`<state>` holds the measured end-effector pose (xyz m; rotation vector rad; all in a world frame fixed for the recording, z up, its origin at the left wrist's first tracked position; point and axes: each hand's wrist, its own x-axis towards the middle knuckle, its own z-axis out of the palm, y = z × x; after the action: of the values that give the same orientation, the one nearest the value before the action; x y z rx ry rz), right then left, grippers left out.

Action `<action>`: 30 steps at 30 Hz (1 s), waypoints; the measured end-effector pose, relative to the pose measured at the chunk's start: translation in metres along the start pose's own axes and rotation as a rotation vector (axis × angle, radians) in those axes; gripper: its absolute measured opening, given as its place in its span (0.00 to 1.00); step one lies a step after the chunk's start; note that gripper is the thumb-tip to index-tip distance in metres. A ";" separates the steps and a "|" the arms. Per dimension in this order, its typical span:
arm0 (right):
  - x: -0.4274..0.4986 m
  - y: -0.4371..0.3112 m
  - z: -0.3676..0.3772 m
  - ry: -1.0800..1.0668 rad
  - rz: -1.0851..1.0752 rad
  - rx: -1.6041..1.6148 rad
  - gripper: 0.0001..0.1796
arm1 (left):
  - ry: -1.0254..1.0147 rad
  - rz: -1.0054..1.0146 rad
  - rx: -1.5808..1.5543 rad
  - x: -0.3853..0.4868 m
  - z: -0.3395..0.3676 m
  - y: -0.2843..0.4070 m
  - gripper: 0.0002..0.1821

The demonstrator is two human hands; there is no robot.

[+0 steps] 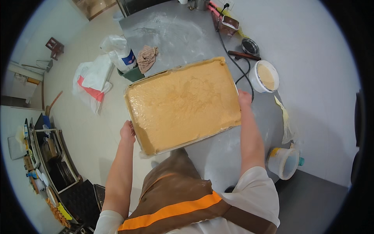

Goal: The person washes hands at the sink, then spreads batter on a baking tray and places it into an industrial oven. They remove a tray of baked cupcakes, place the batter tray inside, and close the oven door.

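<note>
A large rectangular baking tray (187,105), lined with paper and filled with smooth tan batter, is held between my two hands. My left hand (127,131) grips its left short side near the lower corner. On the opposite short side, my right hand (244,98) has hold of the rim, its fingers partly hidden by the tray. The tray sits at a slant in the view, its right part over the grey table (175,29) and its left part out over the floor. Glossy patches and small bubbles show on the batter's left side.
On the table stand a white tub of crumb-like powder (266,76), a rolling pin (244,55), a black cable (225,46) and a plastic bucket (283,162). A crumpled cloth (147,58) lies at the table's left edge, beside a green bin (133,74). Plastic sacks (93,79) lie on the floor.
</note>
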<state>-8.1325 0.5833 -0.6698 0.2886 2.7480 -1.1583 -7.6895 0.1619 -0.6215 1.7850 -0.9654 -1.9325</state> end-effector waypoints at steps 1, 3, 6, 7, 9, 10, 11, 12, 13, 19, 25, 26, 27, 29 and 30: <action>0.009 0.003 0.003 -0.005 0.003 -0.006 0.23 | -0.001 -0.057 -0.086 0.005 0.009 0.001 0.18; 0.020 0.008 0.008 -0.016 0.054 0.000 0.22 | -0.028 -0.080 -0.170 0.011 0.020 0.000 0.18; 0.022 0.011 0.010 -0.225 0.214 0.234 0.20 | 0.016 -0.098 -0.184 0.010 0.025 0.001 0.18; 0.019 0.011 0.010 -0.233 0.207 0.238 0.20 | 0.052 -0.059 -0.160 0.008 0.025 0.003 0.18; 0.010 0.006 0.006 -0.233 0.203 0.237 0.19 | 0.046 -0.063 -0.176 0.006 0.024 0.007 0.16; 0.005 0.003 0.003 -0.209 0.205 0.279 0.20 | 0.069 -0.081 -0.205 0.007 0.024 0.010 0.16; 0.000 -0.002 0.000 -0.179 0.235 0.299 0.20 | 0.066 -0.067 -0.160 0.009 0.023 0.012 0.15; -0.006 -0.006 -0.002 -0.174 0.311 0.292 0.21 | 0.086 -0.086 -0.138 0.011 0.023 0.014 0.15; -0.010 -0.012 -0.005 -0.189 0.324 0.396 0.22 | 0.083 -0.096 -0.144 0.015 0.023 0.017 0.15; -0.034 -0.049 -0.022 -0.204 0.505 0.553 0.28 | 0.148 -0.137 -0.150 0.032 0.019 0.024 0.16; -0.118 -0.095 -0.057 -0.411 0.457 0.706 0.25 | 0.087 -0.072 -0.209 -0.009 -0.016 0.031 0.19; -0.137 -0.103 -0.061 -0.436 0.445 0.755 0.23 | 0.085 -0.033 -0.167 -0.021 -0.027 0.034 0.20; -0.155 -0.111 -0.064 -0.461 0.473 0.803 0.21 | 0.095 0.001 -0.133 -0.034 -0.039 0.037 0.21; -0.182 -0.120 -0.060 -0.481 0.412 0.780 0.21 | 0.176 0.046 -0.093 -0.059 -0.070 0.042 0.22; -0.191 -0.121 -0.054 -0.511 0.410 0.782 0.21 | 0.235 0.051 -0.079 -0.071 -0.087 0.042 0.22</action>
<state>-7.9780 0.5164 -0.5089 0.5142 1.6174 -1.8025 -7.6024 0.1570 -0.5388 1.8715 -0.8341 -1.6602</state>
